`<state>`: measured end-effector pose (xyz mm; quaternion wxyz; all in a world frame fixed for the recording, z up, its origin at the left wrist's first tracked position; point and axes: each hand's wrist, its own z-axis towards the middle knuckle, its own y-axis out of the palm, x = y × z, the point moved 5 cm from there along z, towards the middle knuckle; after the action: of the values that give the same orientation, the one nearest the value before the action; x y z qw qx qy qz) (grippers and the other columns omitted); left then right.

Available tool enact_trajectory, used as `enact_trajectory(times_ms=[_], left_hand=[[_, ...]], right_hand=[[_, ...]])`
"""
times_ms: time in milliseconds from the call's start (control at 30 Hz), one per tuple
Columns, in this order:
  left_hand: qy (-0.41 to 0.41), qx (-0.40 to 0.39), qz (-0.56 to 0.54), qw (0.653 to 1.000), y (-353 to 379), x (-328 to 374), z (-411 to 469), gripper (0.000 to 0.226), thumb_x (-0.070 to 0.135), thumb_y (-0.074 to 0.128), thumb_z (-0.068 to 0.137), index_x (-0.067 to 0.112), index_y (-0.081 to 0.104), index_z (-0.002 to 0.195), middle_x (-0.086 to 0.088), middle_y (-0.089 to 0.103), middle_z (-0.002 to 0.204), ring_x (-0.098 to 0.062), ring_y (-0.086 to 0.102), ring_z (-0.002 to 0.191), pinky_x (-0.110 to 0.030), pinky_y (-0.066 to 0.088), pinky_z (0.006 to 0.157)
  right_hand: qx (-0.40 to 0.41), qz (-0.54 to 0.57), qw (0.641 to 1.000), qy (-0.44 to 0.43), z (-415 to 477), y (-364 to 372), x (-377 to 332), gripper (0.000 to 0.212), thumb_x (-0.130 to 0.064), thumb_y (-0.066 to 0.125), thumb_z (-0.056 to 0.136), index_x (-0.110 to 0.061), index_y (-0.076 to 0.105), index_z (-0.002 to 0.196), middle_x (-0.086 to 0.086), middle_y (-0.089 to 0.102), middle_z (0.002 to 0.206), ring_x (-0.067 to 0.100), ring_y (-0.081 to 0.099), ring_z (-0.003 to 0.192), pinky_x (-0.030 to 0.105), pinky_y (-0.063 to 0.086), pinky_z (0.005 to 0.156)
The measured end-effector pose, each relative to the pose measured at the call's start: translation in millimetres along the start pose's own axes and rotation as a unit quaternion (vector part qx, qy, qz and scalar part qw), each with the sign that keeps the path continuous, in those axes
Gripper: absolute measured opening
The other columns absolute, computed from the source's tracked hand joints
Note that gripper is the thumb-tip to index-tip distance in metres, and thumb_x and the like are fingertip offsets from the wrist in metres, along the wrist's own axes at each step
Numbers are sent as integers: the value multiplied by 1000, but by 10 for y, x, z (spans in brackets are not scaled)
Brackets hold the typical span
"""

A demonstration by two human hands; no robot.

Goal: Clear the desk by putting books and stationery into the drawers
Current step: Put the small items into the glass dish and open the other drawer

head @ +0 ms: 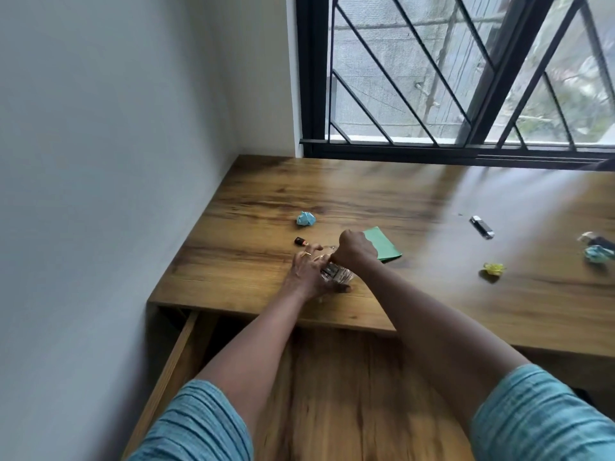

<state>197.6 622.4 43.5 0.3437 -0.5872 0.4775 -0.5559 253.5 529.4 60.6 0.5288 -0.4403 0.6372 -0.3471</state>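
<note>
My left hand (307,274) grips a small clear container (336,276) with blurred contents, resting on the wooden desk (266,194) near its front edge. My right hand (356,249) is curled into a fist over the container's far end; what its fingers hold is hidden. Beyond the hands lie a crumpled blue paper ball (305,218), a small black and orange item (300,241) and a green folded paper (386,244), partly covered by my right hand. An open drawer (332,394) extends below the desk's front edge, under my forearms.
To the right on the desk are a black and silver stick (481,226), a yellow crumpled scrap (493,269) and a bluish wad with a dark item (597,249). A white wall borders the left; a barred window (432,78) stands behind the desk.
</note>
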Motion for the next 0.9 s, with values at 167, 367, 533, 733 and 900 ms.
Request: enact_trajectory(times_ms=[167,367,533,733,900], left_hand=[[13,-1,-13,1000,51,-25,0,89,57,63,79,20,22,149,-6,11,156,-25,8,145,-35,9,119],[-25,-20,-49,998,193,-114,10,106,60,61,78,17,0,153,-8,-17,157,-29,-13,146,-39,-1,120],[-86,-8,-119,989,247,-186,-34,122,54,69,75,11,-18,149,-12,-12,158,-30,-2,147,-39,9,121],[-130,27,-164,977,243,-168,-28,126,51,75,70,3,-9,150,-18,4,158,-31,7,146,-35,13,119],[-128,40,-168,977,273,-119,-54,124,43,79,69,3,-6,150,-16,2,157,-29,9,145,-33,16,119]], right_hand=[[21,-36,995,-89,-9,14,-28,22,-13,61,88,1,64,105,20,62,111,35,61,99,33,43,68],[78,40,994,-62,34,94,65,22,-5,51,90,-2,69,103,19,64,110,35,61,102,35,49,76],[70,113,991,-8,116,161,160,20,-5,59,87,-1,63,106,18,61,115,34,56,109,34,46,85],[-4,189,980,56,219,251,249,22,-15,63,87,-5,69,107,17,67,113,31,61,106,29,46,76],[-6,165,985,41,167,196,295,25,-17,60,88,-2,70,107,20,66,112,33,60,107,28,45,77]])
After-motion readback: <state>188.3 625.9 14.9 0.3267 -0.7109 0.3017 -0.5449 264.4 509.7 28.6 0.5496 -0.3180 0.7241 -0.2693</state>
